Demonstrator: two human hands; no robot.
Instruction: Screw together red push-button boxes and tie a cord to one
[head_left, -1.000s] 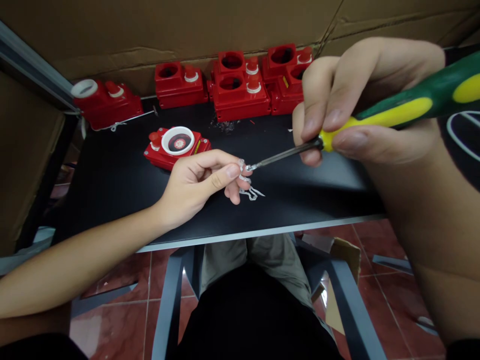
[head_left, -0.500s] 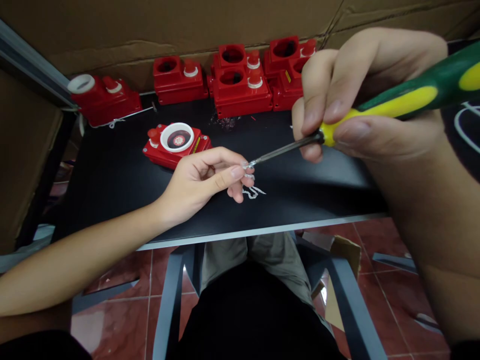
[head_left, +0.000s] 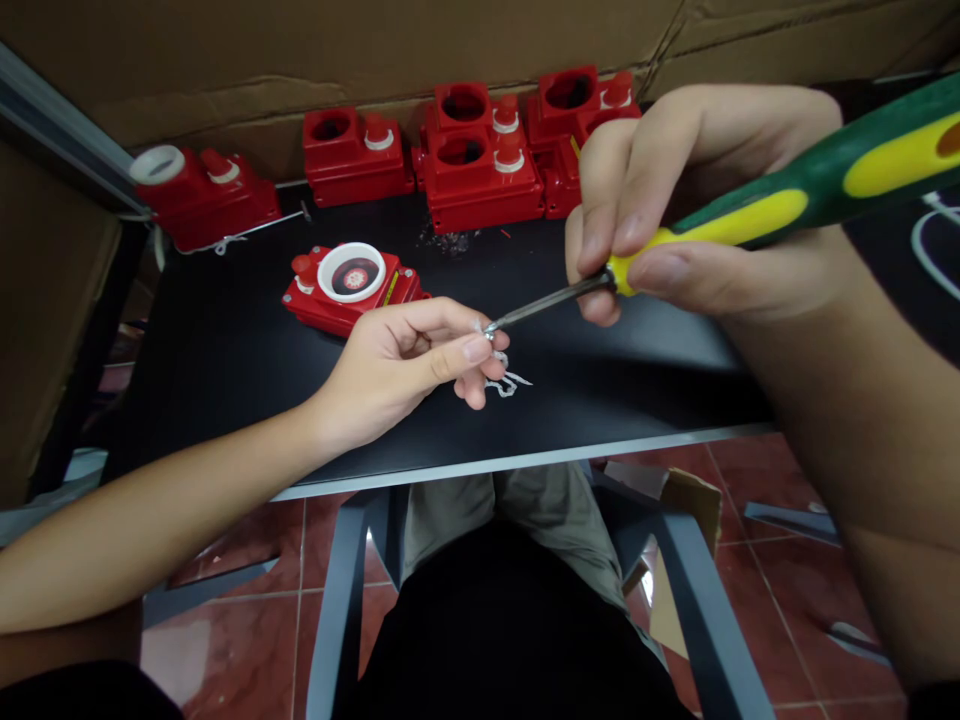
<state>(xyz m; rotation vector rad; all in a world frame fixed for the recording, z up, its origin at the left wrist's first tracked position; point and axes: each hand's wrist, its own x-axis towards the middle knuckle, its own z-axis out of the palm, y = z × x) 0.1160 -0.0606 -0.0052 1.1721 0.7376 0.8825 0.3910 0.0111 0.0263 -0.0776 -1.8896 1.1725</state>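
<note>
My right hand (head_left: 697, 210) grips a screwdriver with a green and yellow handle (head_left: 750, 220). The screwdriver's metal shaft (head_left: 547, 302) slopes down to the left, and its tip meets my left fingertips. Between the thumb and forefinger of my left hand (head_left: 397, 365) is a small shiny metal piece (head_left: 489, 333), mostly covered by the fingers; its exact kind is hard to make out. A thin white string (head_left: 510, 384) dangles below those fingers, over the black tabletop. Just behind my left hand lies a red box (head_left: 341, 310) with a white ring and a red knob.
Along the back of the black table (head_left: 247, 390) stand several more red boxes (head_left: 484, 195) against a cardboard wall (head_left: 247, 50). One with a white ring (head_left: 157, 165) leans at the left, near a thin metal rod (head_left: 277, 221). Dark crumbs (head_left: 450, 243) lie before the middle boxes.
My right hand and the screwdriver have shifted a little to the left. The shiny metal piece at the tip shows more clearly now. My left hand keeps nearly the same place.
</note>
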